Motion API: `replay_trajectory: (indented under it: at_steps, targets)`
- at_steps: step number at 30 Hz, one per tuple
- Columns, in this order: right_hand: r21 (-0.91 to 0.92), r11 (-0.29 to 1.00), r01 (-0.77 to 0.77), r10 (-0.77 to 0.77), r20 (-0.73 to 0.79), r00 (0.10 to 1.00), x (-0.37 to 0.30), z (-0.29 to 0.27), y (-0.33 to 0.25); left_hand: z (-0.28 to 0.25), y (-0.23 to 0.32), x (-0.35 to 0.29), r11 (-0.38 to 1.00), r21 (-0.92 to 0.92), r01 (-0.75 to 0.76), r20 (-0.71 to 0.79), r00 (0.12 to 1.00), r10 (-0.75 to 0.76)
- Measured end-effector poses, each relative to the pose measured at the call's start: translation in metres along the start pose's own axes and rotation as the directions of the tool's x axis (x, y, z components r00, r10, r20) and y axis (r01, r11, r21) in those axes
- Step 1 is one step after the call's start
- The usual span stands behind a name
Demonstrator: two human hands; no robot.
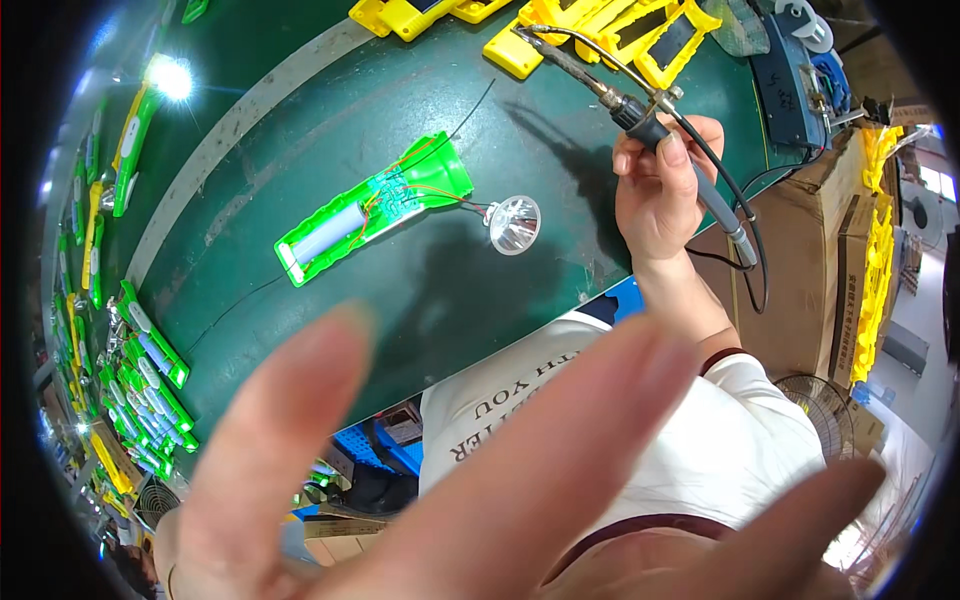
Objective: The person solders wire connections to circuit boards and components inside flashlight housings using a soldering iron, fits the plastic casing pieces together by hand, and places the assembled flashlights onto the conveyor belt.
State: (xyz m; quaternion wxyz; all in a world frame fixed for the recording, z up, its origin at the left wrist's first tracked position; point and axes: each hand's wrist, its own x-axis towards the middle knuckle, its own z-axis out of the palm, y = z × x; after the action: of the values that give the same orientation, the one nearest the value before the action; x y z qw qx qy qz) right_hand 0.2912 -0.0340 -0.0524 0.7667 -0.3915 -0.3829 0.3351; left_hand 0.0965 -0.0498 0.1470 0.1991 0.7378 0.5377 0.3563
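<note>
Green casing (438, 172), serving as landmark, lies aslant on the dark green table (270, 170), its hollow side up and both hands clear of it. Within the casing sit a blue-grey cylindrical cell (328, 232), toward its lower-left end, and a small circuit board (397, 196) near its middle, with thin red wires running between them. Further wires lead out to a round silvery reflector (514, 225), which rests on the table just beside the casing's right end. A fine dark wire trails from each end of the casing.

Right of the casing, beyond the reflector, the right hand (670, 195) is raised, thumb and fingers clamped on the handle of a soldering iron (650, 125). The iron's tip points up and to the left, above and right of the casing, apart from it; a thin black tube runs alongside the iron.

Below the casing, close to the lens, the left hand (430, 520) appears large and blurred; its visible fingers seem spread apart, with nothing seen between them.

Yellow casings (515, 55) lie above and right of the casing; a heap of green parts (150, 400) lies below and left of it. Far right of the casing stand a blue boxy unit (795, 80) and a cardboard box (790, 240).
</note>
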Motion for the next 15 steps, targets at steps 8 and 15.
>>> replay_trajectory:
  at_steps: [8, 15]
  targets:
    - [0.084, 0.997, 0.001, 0.004, -0.057, 0.998, 0.001, -0.002, -0.008, -0.035, 0.025, -0.011, 0.972, 0.162, 0.169, -0.073, 0.985, -0.159]
    - [0.149, 0.988, 0.049, -0.027, -0.144, 0.989, 0.004, -0.008, -0.012, -0.071, -0.089, 0.014, -0.131, -0.836, -0.533, -0.335, 0.306, 0.891]
